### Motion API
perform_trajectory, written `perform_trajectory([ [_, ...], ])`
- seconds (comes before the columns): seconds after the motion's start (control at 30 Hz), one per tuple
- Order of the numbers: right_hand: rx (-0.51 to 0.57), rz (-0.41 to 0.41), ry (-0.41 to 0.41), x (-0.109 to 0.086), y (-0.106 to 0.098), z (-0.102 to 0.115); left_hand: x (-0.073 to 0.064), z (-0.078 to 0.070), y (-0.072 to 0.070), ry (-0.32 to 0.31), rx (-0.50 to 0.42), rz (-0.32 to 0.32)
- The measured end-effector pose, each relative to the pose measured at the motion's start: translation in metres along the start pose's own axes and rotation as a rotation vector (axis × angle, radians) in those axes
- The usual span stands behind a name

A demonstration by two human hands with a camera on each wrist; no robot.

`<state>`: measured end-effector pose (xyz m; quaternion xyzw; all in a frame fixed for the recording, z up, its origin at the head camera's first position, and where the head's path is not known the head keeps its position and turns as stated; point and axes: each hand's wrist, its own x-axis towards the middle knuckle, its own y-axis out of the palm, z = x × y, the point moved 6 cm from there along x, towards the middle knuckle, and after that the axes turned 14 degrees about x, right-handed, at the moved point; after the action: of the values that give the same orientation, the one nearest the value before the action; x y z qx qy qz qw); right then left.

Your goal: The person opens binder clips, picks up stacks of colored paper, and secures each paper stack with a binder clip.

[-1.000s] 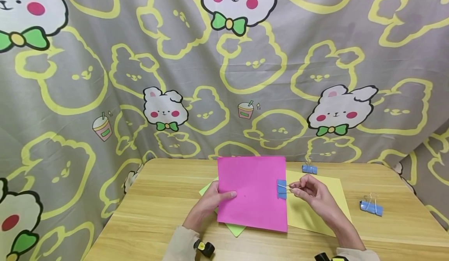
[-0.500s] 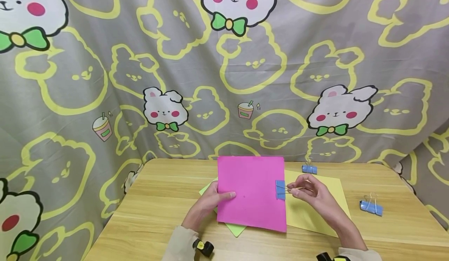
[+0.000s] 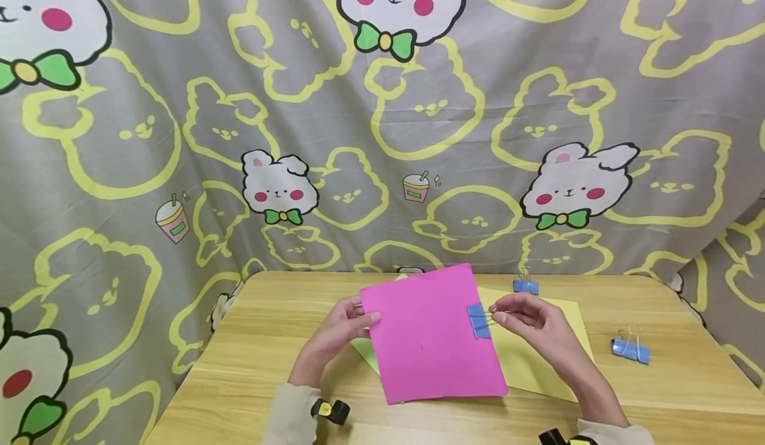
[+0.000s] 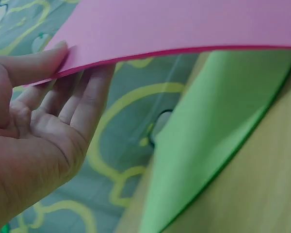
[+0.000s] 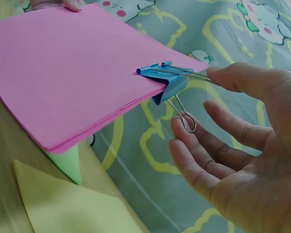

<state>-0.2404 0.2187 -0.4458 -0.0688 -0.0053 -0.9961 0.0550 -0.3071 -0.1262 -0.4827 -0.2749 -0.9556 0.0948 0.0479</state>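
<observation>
A stack of pink paper (image 3: 427, 352) is held up over the table, tilted in the head view. My left hand (image 3: 329, 335) pinches its left edge, thumb on top and fingers beneath, as the left wrist view also shows. On the stack's right edge sits a blue binder clip (image 5: 169, 80), its jaws around the sheets. My right hand (image 3: 538, 322) holds the clip's wire handles. In the right wrist view the thumb lies at the upper handle, and the fingertips (image 5: 180, 124) meet the loop of the lower one, the two handles spread apart.
Green paper (image 4: 218, 121) lies partly hidden under the pink stack, with yellow paper (image 3: 540, 362) to its right. Two more blue binder clips stand on the wooden table (image 3: 257, 339): a far clip (image 3: 526, 287) and a right-hand clip (image 3: 630, 351). A patterned curtain (image 3: 358, 119) hangs behind.
The pink stack has turned counter-clockwise in the head view. My left hand has shifted left and up to the stack's upper left edge. The right hand stays at the clip.
</observation>
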Motion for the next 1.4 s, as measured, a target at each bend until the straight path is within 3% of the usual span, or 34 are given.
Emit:
perform_trajectory([
  [0.23,-0.047,0.062,-0.103,-0.002,0.013,0.018,-0.017,-0.029,-0.012,0.048,0.213,0.099],
  [0.43,-0.014,0.134,-0.168,-0.005,0.031,0.027,-0.02,-0.052,0.01,0.116,0.388,0.211],
  [0.53,-0.024,0.148,-0.19,-0.006,0.04,0.029,-0.017,-0.058,0.025,0.149,0.464,0.212],
  [0.67,-0.06,0.14,-0.198,-0.007,0.048,0.028,-0.013,-0.06,0.039,0.156,0.481,0.181],
  [0.87,-0.111,0.122,-0.195,-0.007,0.052,0.029,-0.009,-0.056,0.041,0.141,0.51,0.108],
  [1.07,-0.214,0.087,-0.221,-0.009,0.043,0.033,-0.012,-0.052,0.024,0.119,0.526,0.042],
  [1.4,-0.481,-0.132,-0.336,-0.011,-0.004,0.034,-0.029,-0.037,-0.046,-0.008,0.481,-0.199],
])
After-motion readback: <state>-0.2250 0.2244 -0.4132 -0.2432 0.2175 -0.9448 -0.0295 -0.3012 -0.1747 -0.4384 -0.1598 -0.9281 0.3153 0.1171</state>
